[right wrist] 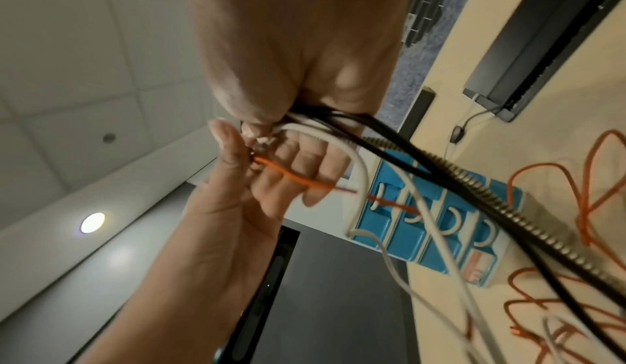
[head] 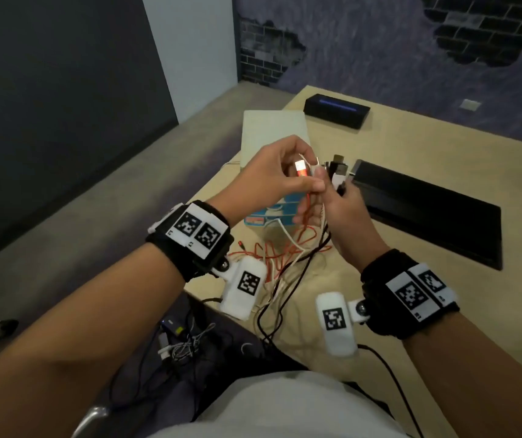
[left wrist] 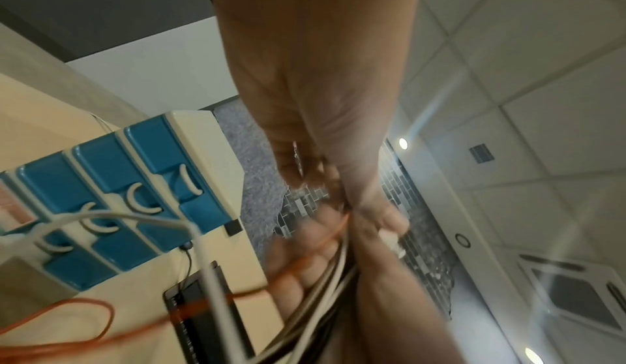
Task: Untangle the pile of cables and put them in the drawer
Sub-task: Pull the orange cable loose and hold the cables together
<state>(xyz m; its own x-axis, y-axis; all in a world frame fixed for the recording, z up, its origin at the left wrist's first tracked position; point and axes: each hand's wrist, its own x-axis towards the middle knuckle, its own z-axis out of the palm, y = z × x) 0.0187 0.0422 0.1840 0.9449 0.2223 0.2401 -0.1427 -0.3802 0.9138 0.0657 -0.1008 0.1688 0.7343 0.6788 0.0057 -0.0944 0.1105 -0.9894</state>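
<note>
Above the table, my left hand (head: 288, 177) pinches the plug end of the orange cable (head: 300, 169) between thumb and fingers. Right beside it, my right hand (head: 346, 208) grips a bundle of black and white cable ends (head: 337, 173), plugs pointing up. From both hands the cables hang down to a tangled pile (head: 285, 252) near the table's front edge. In the right wrist view, black, white and spiral-wrapped cables (right wrist: 440, 166) leave my right hand (right wrist: 298, 80), and the orange cable (right wrist: 291, 177) crosses my left hand's fingers (right wrist: 305, 171). The small drawer unit (head: 273, 134) with blue fronts (left wrist: 135, 171) stands just behind the hands.
A flat black device (head: 427, 207) lies on the table to the right, a black box (head: 337, 110) at the back. The table's left edge (head: 209, 191) runs close to the drawer unit. More wires and a small gadget (head: 180, 339) lie below the table near my lap.
</note>
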